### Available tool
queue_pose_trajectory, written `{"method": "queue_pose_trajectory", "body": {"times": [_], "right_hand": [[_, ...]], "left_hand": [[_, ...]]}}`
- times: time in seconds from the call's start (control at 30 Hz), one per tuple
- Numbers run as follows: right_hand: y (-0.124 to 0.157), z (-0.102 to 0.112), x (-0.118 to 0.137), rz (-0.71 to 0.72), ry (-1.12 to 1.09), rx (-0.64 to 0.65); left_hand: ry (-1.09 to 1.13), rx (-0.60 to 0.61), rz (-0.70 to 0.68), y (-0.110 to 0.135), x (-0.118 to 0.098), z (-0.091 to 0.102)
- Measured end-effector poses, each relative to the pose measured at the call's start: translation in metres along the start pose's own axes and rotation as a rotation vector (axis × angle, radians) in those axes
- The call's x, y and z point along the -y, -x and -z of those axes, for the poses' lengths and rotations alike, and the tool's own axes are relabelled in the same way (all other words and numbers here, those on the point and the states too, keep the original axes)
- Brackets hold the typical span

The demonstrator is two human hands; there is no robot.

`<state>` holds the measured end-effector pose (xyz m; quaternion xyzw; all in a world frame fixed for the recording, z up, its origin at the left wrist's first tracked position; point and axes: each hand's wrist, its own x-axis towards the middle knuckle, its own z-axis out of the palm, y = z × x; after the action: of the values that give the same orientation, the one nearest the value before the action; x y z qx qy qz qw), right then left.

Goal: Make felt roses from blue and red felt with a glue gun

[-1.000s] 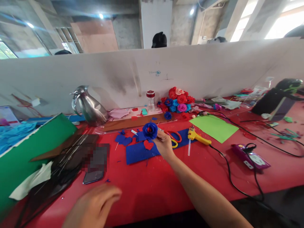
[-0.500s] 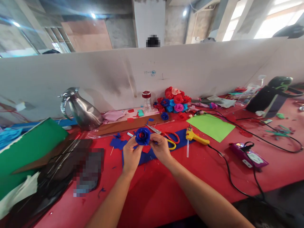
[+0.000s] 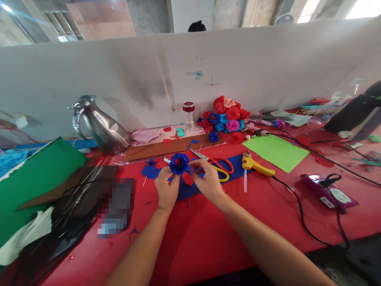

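A blue paper rose (image 3: 179, 163) with a red centre is held up over the red table, its open face toward me. My left hand (image 3: 166, 186) grips it from below, fingers closed at its base. Just right of the rose is my right hand (image 3: 206, 178), its thumb and fingers parted; whether a fingertip touches a petal I cannot tell. Under the hands lies a dark blue paper strip (image 3: 190, 193), with a red paper piece (image 3: 187, 178) near the rose. Scissors (image 3: 222, 169) with red and yellow handles rest behind my right hand.
A yellow glue gun (image 3: 257, 165) with a black cord lies to the right, before green paper (image 3: 276, 151) and a purple power strip (image 3: 329, 192). Finished paper roses (image 3: 229, 115), a glass jar (image 3: 188, 117) and a steel jug (image 3: 102, 127) stand along the white partition.
The fingers of my right hand have parted from their pinch beside the rose. My left hand still holds the rose. My view has tipped down and turned slightly left.
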<state>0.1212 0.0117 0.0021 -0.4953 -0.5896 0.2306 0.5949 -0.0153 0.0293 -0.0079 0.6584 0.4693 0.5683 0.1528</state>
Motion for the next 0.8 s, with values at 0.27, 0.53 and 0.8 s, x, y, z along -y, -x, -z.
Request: {"method": "queue_pose_trajectory", "body": {"times": [0.27,0.53,0.8], "right_hand": [[0.006,0.012,0.029,0.198,-0.009,-0.115],[0.007,0.01,0.03,0.254,0.088,-0.088],[0.006,0.009,0.025,0.293,0.175,-0.107]], "left_hand": [[-0.139,-0.037,-0.096,0.001,0.004,-0.003],[-0.231,-0.062,-0.131,0.002,0.012,-0.004],[-0.272,-0.055,-0.142,0.002,0.007,-0.005]]}}
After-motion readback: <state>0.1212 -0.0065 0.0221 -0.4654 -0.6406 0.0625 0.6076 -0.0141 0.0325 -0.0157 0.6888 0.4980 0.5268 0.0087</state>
